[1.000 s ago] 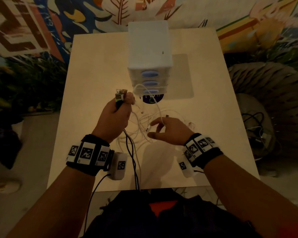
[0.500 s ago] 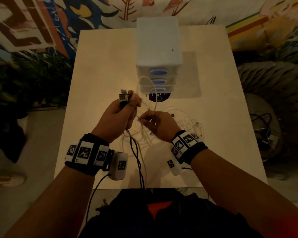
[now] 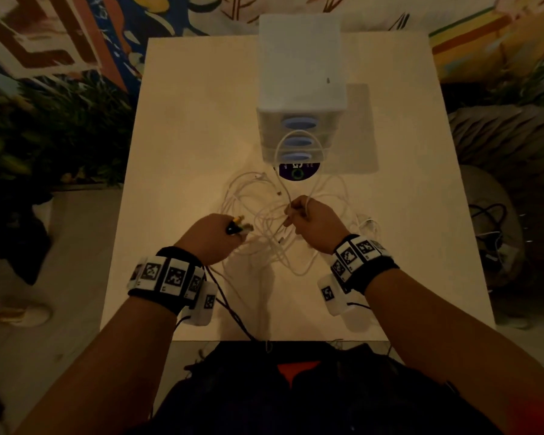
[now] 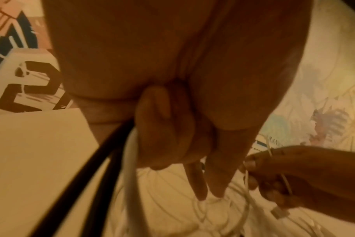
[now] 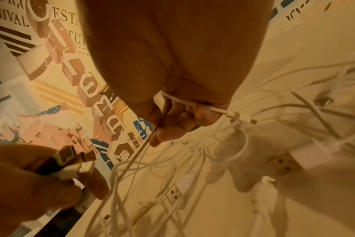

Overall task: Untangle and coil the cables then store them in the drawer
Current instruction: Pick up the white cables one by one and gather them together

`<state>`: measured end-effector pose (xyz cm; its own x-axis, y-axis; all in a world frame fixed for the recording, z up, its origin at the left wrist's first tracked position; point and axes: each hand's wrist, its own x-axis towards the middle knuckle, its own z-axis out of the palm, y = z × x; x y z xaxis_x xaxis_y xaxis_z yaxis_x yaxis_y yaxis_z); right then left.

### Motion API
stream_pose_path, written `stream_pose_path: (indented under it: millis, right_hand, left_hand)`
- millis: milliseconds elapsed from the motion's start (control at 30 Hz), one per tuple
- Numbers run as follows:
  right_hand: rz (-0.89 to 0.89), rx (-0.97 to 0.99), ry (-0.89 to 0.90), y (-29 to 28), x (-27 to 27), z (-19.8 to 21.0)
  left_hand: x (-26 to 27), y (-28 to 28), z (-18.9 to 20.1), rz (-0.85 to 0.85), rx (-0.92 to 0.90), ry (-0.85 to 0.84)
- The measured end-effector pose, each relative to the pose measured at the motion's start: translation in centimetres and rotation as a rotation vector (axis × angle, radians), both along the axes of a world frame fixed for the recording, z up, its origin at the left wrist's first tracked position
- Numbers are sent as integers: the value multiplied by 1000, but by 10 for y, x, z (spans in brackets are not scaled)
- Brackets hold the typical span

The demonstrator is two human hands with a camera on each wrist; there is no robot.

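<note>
Keep your left hand [image 3: 212, 238] clenched on the black and white plug ends [image 3: 237, 227]; your right hand [image 3: 311, 222], pinching one thin white cable [image 3: 299, 146], should draw it slowly free of the tangle mid-table

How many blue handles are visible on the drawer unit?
3. They are stacked on the front of the drawer unit: top handle, middle handle, bottom handle, which a white cable loop partly frames.

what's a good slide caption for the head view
Left hand grips a bundle of plugs while right hand lifts a white cable from the tangle before the drawer unit.
</note>
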<state>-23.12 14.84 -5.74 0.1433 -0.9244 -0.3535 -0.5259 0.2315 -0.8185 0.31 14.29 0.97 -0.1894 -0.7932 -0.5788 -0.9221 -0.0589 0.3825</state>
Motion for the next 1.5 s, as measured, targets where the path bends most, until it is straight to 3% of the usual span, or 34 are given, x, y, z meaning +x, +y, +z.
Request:
stream_pose_path:
  millis: [200,400,600,800,1033,1267,1400,1500]
  right_hand:
    - [-56,23,-64,-2,2,-4]
    - [-91,54,-69,0,1,1]
    - [181,94,-13,11,-4,17]
    - [253,45,-74,17,-10,24]
    - [-68,-55,94,3,-34,8]
    - [-50,-39,294,-9,-37,12]
    - [-130,1,266,-8,-39,11]
    - [-206,-127,431,-4,-43,16]
  left_hand:
    - [-17,7,-17,-125,70,-22]
    - [-23,9,-15,-125,31,87]
    - [-31,13,0,-14,-10,255]
    - [-28,17,9,41,23,269]
    - [-14,21,31,113,-22,329]
    - [0,21,48,152,-42,504]
    - [3,21,53,146,-79,587]
    - [2,21,59,124,-104,678]
